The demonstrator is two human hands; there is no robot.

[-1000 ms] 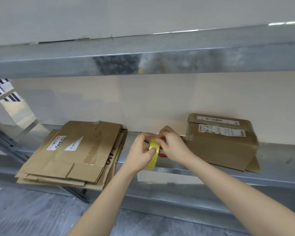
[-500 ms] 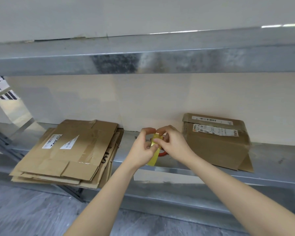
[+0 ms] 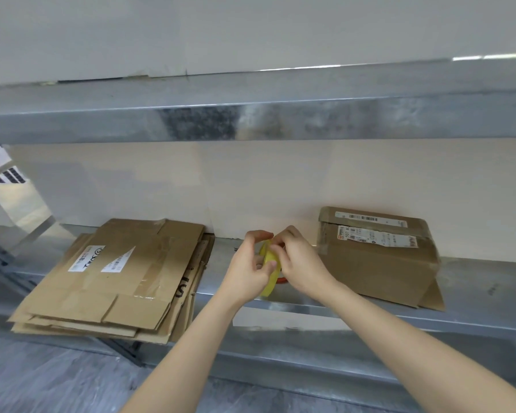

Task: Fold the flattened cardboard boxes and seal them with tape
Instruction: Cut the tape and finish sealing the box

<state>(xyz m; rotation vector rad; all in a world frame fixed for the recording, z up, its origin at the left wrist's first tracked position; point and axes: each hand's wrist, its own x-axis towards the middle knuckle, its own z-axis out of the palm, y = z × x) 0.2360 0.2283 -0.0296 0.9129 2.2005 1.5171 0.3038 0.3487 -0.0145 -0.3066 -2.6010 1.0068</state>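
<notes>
Left grip (image 3: pixel 246 265) and right grip (image 3: pixel 300 263) pinch the yellow tape roll (image 3: pixel 269 258); right brown cardboard box (image 3: pixel 379 263) appears folded, left flattened cardboard stack (image 3: pixel 113 278) unfolded.

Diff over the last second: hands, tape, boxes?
Little moved. The left hand arched its forefinger higher over the yellow tape roll, thumb still on it. The right hand worked its fingertips along the roll's top edge. Nothing was taken up or let go. The flattened box stack and the taped box stayed put on the shelf.
</notes>
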